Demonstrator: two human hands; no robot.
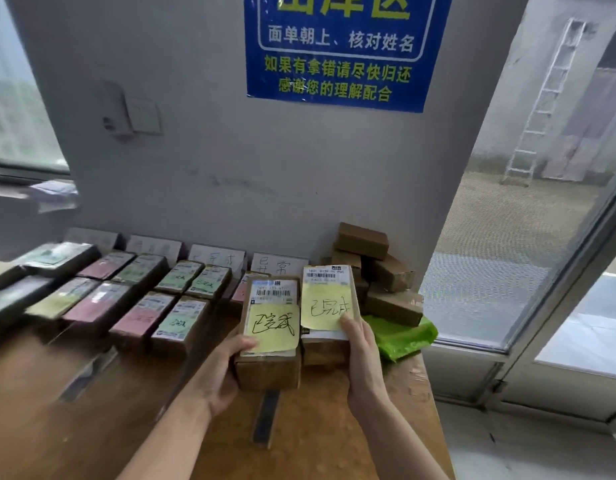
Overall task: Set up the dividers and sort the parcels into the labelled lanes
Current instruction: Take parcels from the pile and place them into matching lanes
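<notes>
My left hand [220, 370] grips a brown parcel [270, 341] with a yellow handwritten note on top, held just above the wooden table [133, 403]. My right hand [362, 358] holds a second yellow-noted parcel [329, 299] beside it on the right. Behind them white lane label cards [216, 259] lean against the wall. Several sorted parcels [136, 292] with pink, green and yellow notes lie in rows to the left. Dark divider strips [266, 419] lie flat on the table, one just below the held parcel.
A heap of plain brown parcels [375, 268] sits at the table's back right corner on a green plastic bag [403, 336]. The table's right edge [429, 393] borders a glass door. A blue sign [337, 50] hangs on the wall.
</notes>
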